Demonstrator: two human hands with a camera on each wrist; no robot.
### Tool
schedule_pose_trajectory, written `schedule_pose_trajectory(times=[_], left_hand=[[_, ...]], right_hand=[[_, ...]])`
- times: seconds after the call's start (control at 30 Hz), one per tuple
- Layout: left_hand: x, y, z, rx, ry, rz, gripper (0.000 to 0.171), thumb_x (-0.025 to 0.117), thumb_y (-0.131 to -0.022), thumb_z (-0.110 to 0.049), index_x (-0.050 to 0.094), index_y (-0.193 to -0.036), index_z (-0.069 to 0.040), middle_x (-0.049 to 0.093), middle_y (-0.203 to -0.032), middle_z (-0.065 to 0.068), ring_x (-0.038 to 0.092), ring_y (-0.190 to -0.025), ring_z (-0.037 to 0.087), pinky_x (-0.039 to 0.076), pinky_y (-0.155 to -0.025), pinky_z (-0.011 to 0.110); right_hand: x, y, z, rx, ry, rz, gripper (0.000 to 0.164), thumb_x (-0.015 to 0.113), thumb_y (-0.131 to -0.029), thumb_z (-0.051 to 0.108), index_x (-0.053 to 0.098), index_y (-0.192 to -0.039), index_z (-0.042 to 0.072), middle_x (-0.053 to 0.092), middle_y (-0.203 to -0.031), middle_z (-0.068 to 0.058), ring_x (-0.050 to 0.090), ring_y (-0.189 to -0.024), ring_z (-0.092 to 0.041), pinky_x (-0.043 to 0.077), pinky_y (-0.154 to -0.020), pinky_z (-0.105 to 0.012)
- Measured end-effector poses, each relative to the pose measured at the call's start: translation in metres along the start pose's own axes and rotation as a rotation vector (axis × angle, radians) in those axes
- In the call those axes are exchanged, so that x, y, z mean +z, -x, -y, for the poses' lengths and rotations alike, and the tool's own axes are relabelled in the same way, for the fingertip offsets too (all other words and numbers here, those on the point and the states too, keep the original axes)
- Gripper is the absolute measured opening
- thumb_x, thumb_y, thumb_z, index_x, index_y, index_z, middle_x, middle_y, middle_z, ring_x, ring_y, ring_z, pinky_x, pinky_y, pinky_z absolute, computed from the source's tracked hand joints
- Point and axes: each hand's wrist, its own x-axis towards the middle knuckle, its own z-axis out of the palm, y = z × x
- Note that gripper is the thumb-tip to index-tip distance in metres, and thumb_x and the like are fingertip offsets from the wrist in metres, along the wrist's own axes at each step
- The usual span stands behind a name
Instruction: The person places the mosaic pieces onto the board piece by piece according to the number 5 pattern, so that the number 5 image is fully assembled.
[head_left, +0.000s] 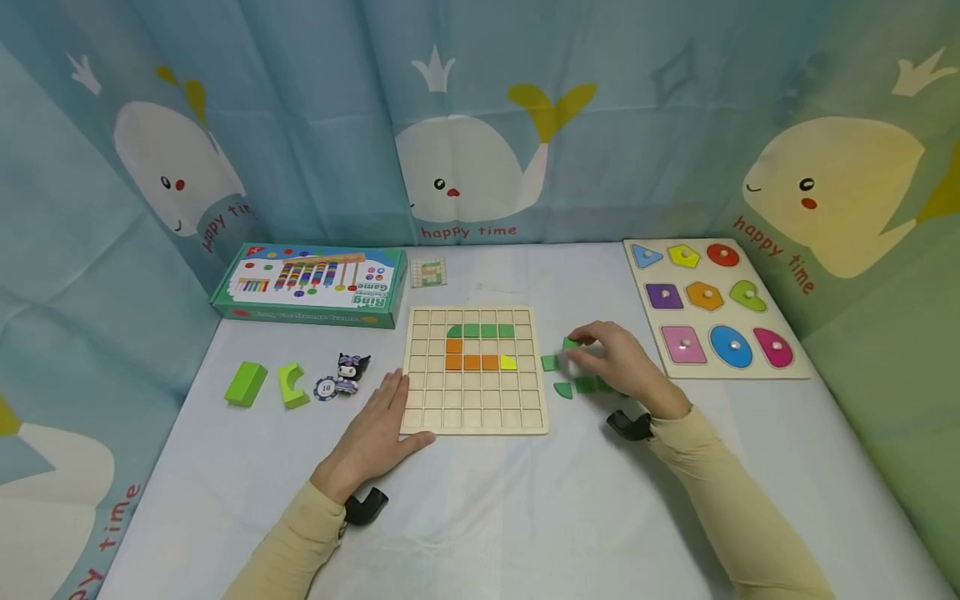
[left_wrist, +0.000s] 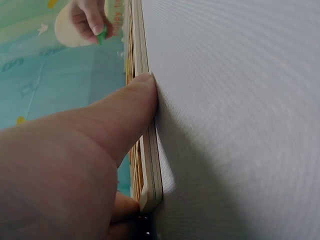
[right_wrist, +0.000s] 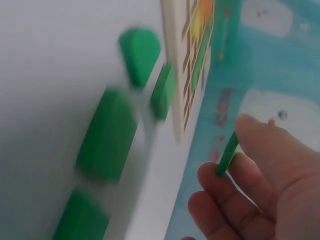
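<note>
From the head, we look forward and down at the table point(head_left: 495, 517), farther away. From each wrist, we look sideways and very near. Both wrist views share the right hand point(head_left: 624, 360): upper left in one, lower right in the other.

On the table point(head_left: 480, 517): central grid board point(head_left: 472, 400) with inset tiles point(head_left: 488, 331); card point(head_left: 428, 272) behind, near the far edge; box point(head_left: 311, 283), far left corner; shape puzzle point(head_left: 693, 318), far right; inward from the left edge, block point(head_left: 246, 384), arch block point(head_left: 288, 387), chip point(head_left: 326, 388), figurine point(head_left: 349, 374); loose tiles point(head_left: 585, 385) right of the board, some possibly under the right hand point(head_left: 618, 362).
</note>
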Motion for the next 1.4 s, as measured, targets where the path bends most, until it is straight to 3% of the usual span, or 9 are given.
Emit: schedule_pose_trajectory(times=[0.27,0.53,0.93,1.17,1.4], left_hand=[[0.001,0.000,0.000,0.020,0.000,-0.017,0.097,0.067,-0.091,-0.046,0.018,-0.148,0.015,0.015,-0.156,0.028,0.012,-0.144,0.040,0.017,-0.115,0.048],[0.001,0.001,-0.001,0.019,0.017,-0.039,0.096,0.069,-0.090,-0.044,0.021,-0.147,0.016,0.017,-0.156,0.029,0.014,-0.144,0.040,0.019,-0.115,0.050],[0.002,0.001,0.000,0.038,0.010,-0.050,0.095,0.069,-0.090,-0.044,0.022,-0.147,0.016,0.019,-0.155,0.030,0.015,-0.143,0.041,0.021,-0.114,0.051],[0.002,0.001,0.001,0.042,0.005,-0.052,0.096,0.069,-0.090,-0.044,0.021,-0.147,0.016,0.018,-0.155,0.030,0.015,-0.143,0.041,0.021,-0.114,0.051],[0.001,0.001,0.000,0.043,0.013,-0.053,0.095,0.069,-0.090,-0.044,0.021,-0.147,0.016,0.018,-0.155,0.030,0.015,-0.143,0.041,0.021,-0.114,0.051]], right_hand=[[0.025,-0.006,0.024,-0.137,0.013,0.050,0.024,0.073,-0.090,0.015,0.070,-0.108,-0.001,0.068,-0.102,-0.008,0.059,-0.096,-0.025,0.049,-0.085,-0.044],[0.046,-0.014,0.047,-0.222,0.093,0.117,0.023,0.077,-0.087,0.020,0.072,-0.103,0.004,0.068,-0.100,-0.005,0.059,-0.094,-0.022,0.051,-0.081,-0.038],[0.058,-0.020,0.059,-0.265,0.164,0.166,0.023,0.080,-0.084,0.021,0.074,-0.098,0.003,0.064,-0.092,-0.004,0.055,-0.085,-0.019,0.049,-0.073,-0.032],[0.061,-0.021,0.060,-0.290,0.196,0.151,0.023,0.082,-0.082,0.018,0.073,-0.097,0.003,0.064,-0.091,-0.005,0.055,-0.085,-0.020,0.049,-0.074,-0.034],[0.063,-0.021,0.058,-0.302,0.197,0.117,0.019,0.084,-0.079,0.020,0.070,-0.083,0.008,0.061,-0.082,0.000,0.051,-0.077,-0.017,0.046,-0.069,-0.031]])
